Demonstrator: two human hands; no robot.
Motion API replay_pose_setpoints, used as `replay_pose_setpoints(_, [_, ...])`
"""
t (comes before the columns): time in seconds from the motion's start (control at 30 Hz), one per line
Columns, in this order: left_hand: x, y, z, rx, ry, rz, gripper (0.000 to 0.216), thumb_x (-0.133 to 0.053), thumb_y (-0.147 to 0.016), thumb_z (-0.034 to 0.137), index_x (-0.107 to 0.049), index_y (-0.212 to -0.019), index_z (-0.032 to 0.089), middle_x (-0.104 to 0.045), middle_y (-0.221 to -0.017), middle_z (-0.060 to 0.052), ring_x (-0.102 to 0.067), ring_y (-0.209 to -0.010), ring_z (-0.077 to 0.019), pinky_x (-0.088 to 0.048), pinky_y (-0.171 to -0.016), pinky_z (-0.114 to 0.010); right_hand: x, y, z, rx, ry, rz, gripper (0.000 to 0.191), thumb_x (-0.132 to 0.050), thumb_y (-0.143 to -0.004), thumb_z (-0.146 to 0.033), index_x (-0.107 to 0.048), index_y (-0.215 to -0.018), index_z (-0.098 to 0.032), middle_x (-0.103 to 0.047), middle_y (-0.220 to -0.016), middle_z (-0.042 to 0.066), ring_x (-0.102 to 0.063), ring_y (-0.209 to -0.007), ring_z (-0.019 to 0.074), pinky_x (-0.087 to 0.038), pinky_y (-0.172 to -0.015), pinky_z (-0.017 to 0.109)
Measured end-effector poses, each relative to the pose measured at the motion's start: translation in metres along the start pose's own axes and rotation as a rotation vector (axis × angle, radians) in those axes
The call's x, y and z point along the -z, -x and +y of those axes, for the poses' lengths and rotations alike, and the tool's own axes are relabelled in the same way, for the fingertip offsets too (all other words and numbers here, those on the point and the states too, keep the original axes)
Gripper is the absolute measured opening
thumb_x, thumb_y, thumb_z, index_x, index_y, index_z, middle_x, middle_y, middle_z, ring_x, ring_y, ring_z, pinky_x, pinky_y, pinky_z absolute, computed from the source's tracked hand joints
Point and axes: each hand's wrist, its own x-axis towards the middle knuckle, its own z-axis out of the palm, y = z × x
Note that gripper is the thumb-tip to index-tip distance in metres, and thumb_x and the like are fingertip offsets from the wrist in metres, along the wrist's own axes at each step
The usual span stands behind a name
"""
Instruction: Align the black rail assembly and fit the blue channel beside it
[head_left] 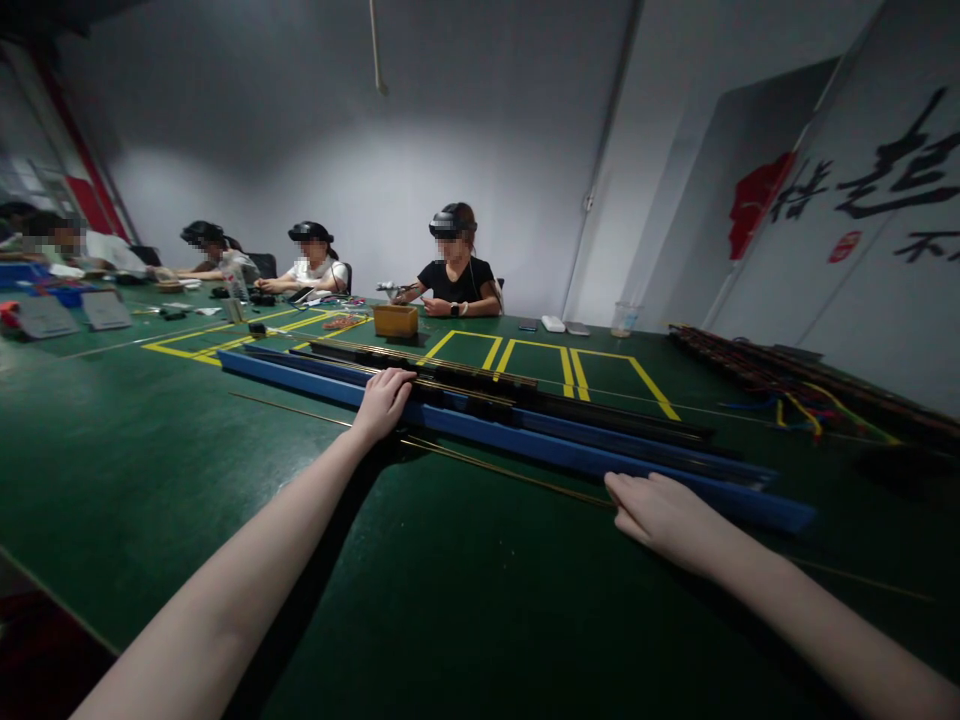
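A long blue channel (517, 440) lies slantwise across the green table, with dark strips and thin brass rods (465, 392) in and along it. Over its front wall reaches my left hand (385, 402), fingers bent together at the rods inside; the thumb and whatever the fingertips hold are hidden. My right hand (652, 512) is closed in a pinch beside the channel's front wall, near its right end. Loose thin brass rods (506, 468) on the table run into those pinched fingers, and a thin line continues past the wrist on the right.
Yellow tape outlines (532, 345) mark the green table (465, 610) behind the channel. A brown box (395, 320) stands before a co-worker (459, 275). A plastic cup (622, 320) is farther right. Dark strips with coloured wires (795, 390) lie at right. More people sit at left.
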Motion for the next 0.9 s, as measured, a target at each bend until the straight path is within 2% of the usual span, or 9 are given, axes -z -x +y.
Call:
replay_pose_setpoints(0.17, [-0.001, 0.003, 0.0, -0.014, -0.032, -0.016, 0.034, -0.037, -0.096, 0.033, -0.057, -0.119, 0.019, -0.059, -0.12, -0.01, -0.049, -0.119, -0.0246, -0.036, -0.103, -0.04, -0.015, 0.042, 0.033, -0.017, -0.035, 0.129, 0.013, -0.048, -0.082, -0.018, -0.059, -0.088, -0.022, -0.068, -0.082, 0.006, -0.062, -0.067, 0.019, -0.044, -0.065, 0.033])
replay_pose_setpoints(0.3, [-0.003, 0.006, -0.003, -0.023, -0.06, -0.033, 0.035, -0.041, -0.092, 0.03, -0.053, -0.124, 0.02, -0.057, -0.125, -0.01, -0.046, -0.124, -0.0254, -0.034, -0.106, -0.042, -0.029, 0.067, 0.045, -0.002, -0.11, 0.309, 0.021, -0.043, -0.091, -0.024, -0.063, -0.097, -0.022, -0.069, -0.088, 0.006, -0.064, -0.073, 0.0173, -0.047, -0.066, 0.03])
replay_pose_setpoints(0.43, [-0.003, 0.006, -0.006, -0.037, -0.074, -0.036, 0.036, -0.04, -0.092, 0.031, -0.053, -0.124, 0.021, -0.057, -0.125, -0.01, -0.047, -0.123, -0.0259, -0.034, -0.106, -0.042, -0.027, 0.072, 0.039, 0.037, -0.009, 0.443, 0.027, -0.041, -0.097, -0.027, -0.067, -0.092, -0.021, -0.067, -0.087, 0.006, -0.062, -0.077, 0.0169, -0.044, -0.067, 0.029])
replay_pose_setpoints(0.53, [-0.002, 0.006, -0.006, -0.055, -0.081, -0.04, 0.036, -0.04, -0.093, 0.031, -0.053, -0.125, 0.021, -0.057, -0.125, -0.01, -0.048, -0.122, -0.0258, -0.035, -0.104, -0.041, -0.024, 0.069, 0.035, 0.014, 0.107, 0.479, 0.03, -0.041, -0.098, -0.027, -0.068, -0.087, -0.02, -0.066, -0.082, 0.006, -0.059, -0.07, 0.0166, -0.039, -0.064, 0.03])
replay_pose_setpoints(0.63, [-0.001, 0.005, -0.006, -0.049, -0.082, 0.002, 0.034, -0.042, -0.093, 0.032, -0.056, -0.122, 0.022, -0.055, -0.128, -0.01, -0.048, -0.122, -0.0258, -0.035, -0.103, -0.041, -0.025, 0.068, 0.035, -0.045, 0.11, 0.495, 0.034, -0.039, -0.099, -0.029, -0.066, -0.082, -0.019, -0.067, -0.076, 0.004, -0.06, -0.065, 0.0159, -0.036, -0.063, 0.03])
replay_pose_setpoints(0.73, [0.004, 0.005, -0.012, 0.117, -0.117, 0.172, 0.029, -0.042, -0.093, 0.029, -0.059, -0.116, 0.023, -0.053, -0.131, -0.01, -0.046, -0.124, -0.0267, -0.031, -0.106, -0.043, -0.027, 0.068, 0.036, -0.113, 0.101, 0.498, 0.038, -0.038, -0.1, -0.034, -0.064, -0.078, -0.019, -0.067, -0.073, 0.004, -0.061, -0.062, 0.0165, -0.035, -0.062, 0.031])
replay_pose_setpoints(0.9, [0.025, 0.009, -0.04, 0.637, -0.145, 0.485, 0.027, -0.051, -0.088, 0.024, -0.057, -0.113, 0.016, -0.04, -0.138, -0.014, -0.035, -0.132, -0.0326, -0.023, -0.111, -0.049, -0.026, 0.066, 0.036, -0.129, 0.108, 0.501, 0.039, -0.034, -0.101, -0.035, -0.061, -0.079, -0.019, -0.066, -0.07, 0.004, -0.06, -0.06, 0.0166, -0.033, -0.06, 0.03])
